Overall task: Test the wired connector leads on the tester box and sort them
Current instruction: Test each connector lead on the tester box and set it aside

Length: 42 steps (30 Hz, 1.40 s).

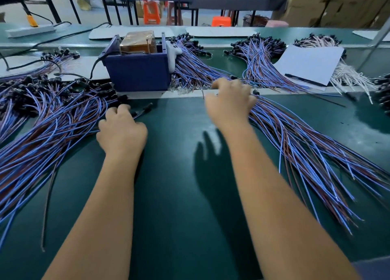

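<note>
Two bare forearms reach forward over the dark green counter [179,195], and the right arm casts a hand-shaped shadow on the mat between them. The left hand [121,129] lies knuckles up at the inner edge of the left pile of leads [42,131], a broad fan of blue and brown wires whose black connector ends point away from the person; its fingers [114,111] are curled down among the connector ends, but whether they pinch one cannot be told from this angle. The right hand [230,102] sits a little farther out, on the near end of the right pile of leads [306,148], which spreads toward the near right corner; its fingers [223,85] are bent and bunched over the wire ends, and what they grip is hidden under the hand and blurred. Just beyond both hands a pale strip runs across the counter, and on it, between the hands and slightly left, stands the blue tester box [137,70], open at the top with a brownish block inside and a black cable leaving its left side. More bundles of leads [259,62] lie behind and to the right of the box, beside a white sheet of paper [310,66] with a pen on its near edge. Farther back stand other tables, orange stools [150,12] and cardboard cartons [337,3].
</note>
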Tool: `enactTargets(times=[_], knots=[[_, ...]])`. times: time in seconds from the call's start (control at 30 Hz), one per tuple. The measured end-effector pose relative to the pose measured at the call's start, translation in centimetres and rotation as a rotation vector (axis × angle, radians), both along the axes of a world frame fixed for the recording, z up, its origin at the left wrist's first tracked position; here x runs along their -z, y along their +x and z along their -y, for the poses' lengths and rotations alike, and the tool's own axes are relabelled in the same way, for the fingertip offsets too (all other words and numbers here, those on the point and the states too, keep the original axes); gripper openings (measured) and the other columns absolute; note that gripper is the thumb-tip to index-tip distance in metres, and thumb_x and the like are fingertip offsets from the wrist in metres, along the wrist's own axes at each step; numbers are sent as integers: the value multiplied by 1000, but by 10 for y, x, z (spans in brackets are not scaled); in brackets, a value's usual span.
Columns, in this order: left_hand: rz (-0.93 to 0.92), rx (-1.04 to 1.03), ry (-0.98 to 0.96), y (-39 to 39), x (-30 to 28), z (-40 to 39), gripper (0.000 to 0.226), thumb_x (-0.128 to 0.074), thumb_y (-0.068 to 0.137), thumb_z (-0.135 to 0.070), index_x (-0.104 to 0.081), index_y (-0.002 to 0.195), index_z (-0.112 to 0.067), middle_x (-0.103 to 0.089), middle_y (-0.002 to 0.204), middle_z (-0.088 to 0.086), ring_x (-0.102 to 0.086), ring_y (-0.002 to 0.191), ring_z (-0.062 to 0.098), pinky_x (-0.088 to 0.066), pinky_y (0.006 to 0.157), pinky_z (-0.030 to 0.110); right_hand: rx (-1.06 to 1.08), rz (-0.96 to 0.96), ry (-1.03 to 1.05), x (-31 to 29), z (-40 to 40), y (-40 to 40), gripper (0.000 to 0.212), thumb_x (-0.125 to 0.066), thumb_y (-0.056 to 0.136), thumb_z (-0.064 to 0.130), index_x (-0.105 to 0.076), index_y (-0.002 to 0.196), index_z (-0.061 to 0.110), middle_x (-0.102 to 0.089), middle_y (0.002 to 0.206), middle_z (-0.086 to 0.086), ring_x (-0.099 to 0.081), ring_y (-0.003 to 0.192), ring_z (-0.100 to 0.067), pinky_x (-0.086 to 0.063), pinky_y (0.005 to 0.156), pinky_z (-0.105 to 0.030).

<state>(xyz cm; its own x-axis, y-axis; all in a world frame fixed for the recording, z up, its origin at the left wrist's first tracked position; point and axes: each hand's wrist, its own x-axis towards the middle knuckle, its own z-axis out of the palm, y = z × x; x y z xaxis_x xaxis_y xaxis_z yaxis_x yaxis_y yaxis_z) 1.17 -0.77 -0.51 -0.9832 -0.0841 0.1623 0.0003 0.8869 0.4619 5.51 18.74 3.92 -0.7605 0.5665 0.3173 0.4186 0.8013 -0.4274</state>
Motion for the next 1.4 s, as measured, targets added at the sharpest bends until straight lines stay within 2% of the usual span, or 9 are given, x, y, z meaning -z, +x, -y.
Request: enactTargets(times=[0.17, 0.27, 0.4, 0.6, 0.73, 0.97, 1.1, 1.2, 1.4], knots=[[2, -19, -19, -2, 1, 6, 46, -50, 93, -19, -49, 138, -15, -49, 136, 17, -46, 120, 42, -39, 94, 47, -437, -20, -359, 39, 80, -16, 34, -51, 94, 22, -56, 126, 14, -45, 127, -10, -40, 121, -30, -32, 103, -36], [-24, -16, 17, -6, 5, 7, 39, -50, 93, -20, -55, 132, -18, -54, 128, 17, -53, 114, 40, -42, 93, 46, -476, 31, -213, 57, 88, -20, 36, -52, 93, 24, -54, 128, 14, -45, 125, -9, -40, 117, -29, -34, 102, -39], [-125, 22, 176, -11, 10, 7, 32, -53, 95, -20, -64, 124, -20, -59, 119, 10, -57, 107, 32, -44, 86, 37, -484, -84, -401, 57, 77, -25, 36, -55, 91, 16, -56, 127, 13, -52, 123, -9, -47, 116, -25, -37, 100, -33], [-232, 198, 1039, -5, -4, -4, 26, -54, 88, -7, -74, 99, -19, -73, 97, -3, -63, 89, 9, -49, 82, 20, -471, -281, -832, 51, 74, -20, 20, -44, 97, 8, -62, 100, 16, -64, 80, -1, -59, 72, -17, -46, 62, -22], [102, 638, 1726, 9, -19, -14, 38, -41, 93, -16, -76, 79, -7, -71, 74, 3, -63, 73, 15, -52, 74, 24, -655, -274, -1302, 42, 70, -16, 32, -34, 105, 24, -63, 96, 12, -67, 74, -11, -60, 61, -20, -50, 58, -25], [706, 1003, 1060, 19, -16, -26, 54, -42, 89, -36, -62, 44, -14, -54, 51, 5, -41, 57, 25, -21, 60, 35, -541, -466, -1736, 34, 55, -17, 22, -38, 104, 11, -59, 101, 6, -70, 68, -9, -66, 62, -19, -56, 59, -24], [922, 1171, 785, 12, -15, -10, 53, -31, 95, -39, -80, 84, -26, -70, 75, -6, -50, 71, 13, -37, 61, 18, -537, -544, -1777, 36, 45, -17, 17, -36, 104, 8, -53, 105, 9, -72, 70, -7, -67, 58, -13, -55, 58, -20], [845, 1080, 913, -1, -13, 10, 48, -34, 96, -40, -80, 92, -28, -75, 95, -2, -42, 72, 13, -34, 65, 22, -588, -518, -1799, 38, 45, -19, 20, -36, 105, 8, -56, 104, 7, -73, 74, -7, -68, 61, -13, -56, 61, -20], [381, 318, 1192, -23, -3, -3, 36, -38, 104, -30, -70, 92, -20, -69, 80, -6, -47, 59, 7, -39, 52, 17, -652, -378, -1663, 37, 55, -19, 22, -39, 103, 7, -59, 98, 3, -74, 74, -7, -69, 62, -13, -57, 63, -21]])
